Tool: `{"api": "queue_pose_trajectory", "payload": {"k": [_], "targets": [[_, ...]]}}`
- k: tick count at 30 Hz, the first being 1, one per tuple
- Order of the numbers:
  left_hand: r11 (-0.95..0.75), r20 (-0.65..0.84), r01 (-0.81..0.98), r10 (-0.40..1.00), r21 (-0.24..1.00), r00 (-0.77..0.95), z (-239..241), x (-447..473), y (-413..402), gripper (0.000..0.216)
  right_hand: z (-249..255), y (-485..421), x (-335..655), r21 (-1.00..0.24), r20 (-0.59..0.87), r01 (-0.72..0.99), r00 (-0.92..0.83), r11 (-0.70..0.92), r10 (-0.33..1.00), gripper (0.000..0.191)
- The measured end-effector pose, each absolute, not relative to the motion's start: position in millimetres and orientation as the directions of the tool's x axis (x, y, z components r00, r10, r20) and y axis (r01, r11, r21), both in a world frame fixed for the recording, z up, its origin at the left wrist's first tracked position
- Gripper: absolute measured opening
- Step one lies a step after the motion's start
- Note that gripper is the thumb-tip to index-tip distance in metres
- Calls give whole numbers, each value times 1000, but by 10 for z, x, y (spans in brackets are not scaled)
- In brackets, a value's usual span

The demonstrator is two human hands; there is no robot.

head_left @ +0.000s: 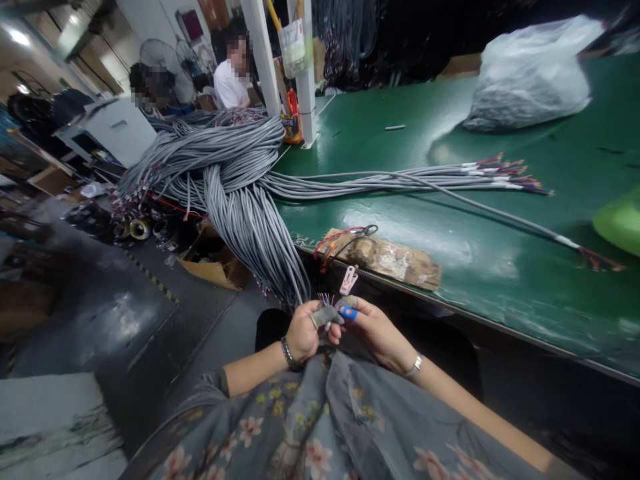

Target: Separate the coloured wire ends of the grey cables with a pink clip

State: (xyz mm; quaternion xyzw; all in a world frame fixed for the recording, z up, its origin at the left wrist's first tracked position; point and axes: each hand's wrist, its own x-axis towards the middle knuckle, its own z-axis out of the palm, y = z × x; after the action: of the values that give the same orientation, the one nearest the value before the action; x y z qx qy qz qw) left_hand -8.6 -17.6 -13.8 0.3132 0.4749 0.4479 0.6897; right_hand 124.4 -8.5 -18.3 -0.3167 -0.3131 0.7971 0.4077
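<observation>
My left hand [303, 333] is closed, its taped thumb pressed on a bundle of thin coloured wires [326, 300] whose ends fan out above it. Close against it, my right hand [373, 330] is in a pinch, blue tape round one fingertip; whatever lies between its fingers is hidden. Just beyond the fingertips stands a pink clothespin [349, 280]. A worn wooden block [400, 261] lies at the bench edge past the hands, with a red wire and a black cable clip on it.
A large pile of grey cables [235, 160] hangs over the left end of the green bench [480, 247]. More cables with stripped ends [500, 175] stretch across it. A plastic bag [530, 80] sits far right. A white post [305, 87] rises behind; a co-worker [231, 83] is beyond.
</observation>
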Motion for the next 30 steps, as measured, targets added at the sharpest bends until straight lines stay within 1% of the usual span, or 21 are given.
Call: {"api": "queue_pose_trajectory", "payload": {"k": [2, 4, 6, 8, 11, 13, 16, 19, 22, 24, 27, 28, 30], "targets": [[427, -383, -318, 903, 847, 193, -135, -95, -169, 46, -185, -79, 1235, -723, -268, -463, -497, -513, 825, 30], [469, -404, -284, 877, 837, 258, -138, -108, -165, 43, -187, -75, 1230, -681, -290, -474, -526, -558, 800, 32], [491, -422, -248, 861, 835, 286, -146, -119, -165, 41, -186, -73, 1230, -658, -309, -479, -531, -580, 789, 34], [484, -428, -242, 869, 841, 250, -151, -120, -167, 39, -183, -68, 1234, -662, -337, -487, -486, -570, 807, 35], [453, -427, -256, 891, 854, 155, -140, -106, -171, 36, -185, -49, 1249, -686, -380, -511, -354, -517, 854, 38], [435, -421, -264, 900, 861, 109, -123, -97, -173, 33, -187, -35, 1261, -697, -391, -520, -300, -493, 870, 38], [400, -398, -286, 915, 871, 65, -104, -93, -176, 32, -185, -29, 1281, -715, -389, -510, -280, -479, 878, 38], [374, -376, -291, 925, 880, 53, -110, -95, -181, 33, -171, -37, 1297, -719, -380, -496, -307, -488, 872, 38], [364, -364, -263, 930, 893, 51, -127, -96, -191, 35, -160, -45, 1295, -731, -355, -477, -344, -488, 869, 39], [364, -363, -228, 931, 903, 47, -135, -97, -198, 36, -163, -49, 1284, -771, -343, -434, -333, -465, 879, 40], [356, -357, -188, 934, 915, 32, -134, -103, -200, 37, -183, -53, 1276, -839, -328, -361, -259, -407, 908, 39], [347, -350, -189, 937, 919, 18, -130, -104, -198, 37, -191, -51, 1282, -849, -323, -362, -219, -384, 921, 38], [325, -336, -211, 942, 922, -17, -111, -105, -192, 37, -208, -33, 1306, -845, -317, -416, -120, -338, 941, 37]]}}
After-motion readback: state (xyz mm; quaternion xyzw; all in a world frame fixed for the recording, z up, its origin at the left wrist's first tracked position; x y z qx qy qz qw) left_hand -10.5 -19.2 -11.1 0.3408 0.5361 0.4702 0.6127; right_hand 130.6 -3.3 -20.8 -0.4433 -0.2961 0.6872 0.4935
